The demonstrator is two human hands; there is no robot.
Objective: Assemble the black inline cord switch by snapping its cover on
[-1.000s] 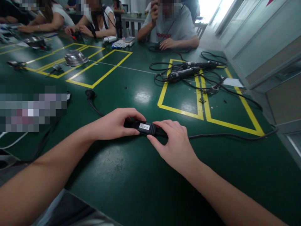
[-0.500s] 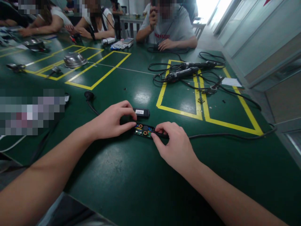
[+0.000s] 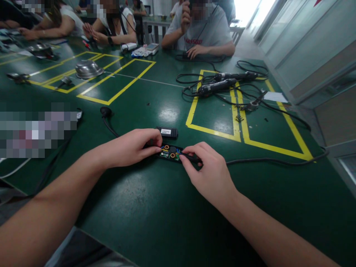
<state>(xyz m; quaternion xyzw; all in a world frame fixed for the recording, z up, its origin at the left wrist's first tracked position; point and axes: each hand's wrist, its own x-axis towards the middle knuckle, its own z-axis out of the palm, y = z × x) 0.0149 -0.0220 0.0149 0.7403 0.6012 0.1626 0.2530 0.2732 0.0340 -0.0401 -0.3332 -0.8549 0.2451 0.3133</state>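
Green tabletop (image 3: 139, 215), circuit board (image 3: 170, 151) between both hands (image 3: 136, 145) (image 3: 208, 163)

Two black corded drivers (image 3: 217, 88) over yellow tape (image 3: 214, 132), near far right corner of green surface (image 3: 155, 215). White paper (image 3: 275, 97) by right edge. Steel bowl (image 3: 88, 69) farther left. Co-worker (image 3: 200, 31) at far edge.
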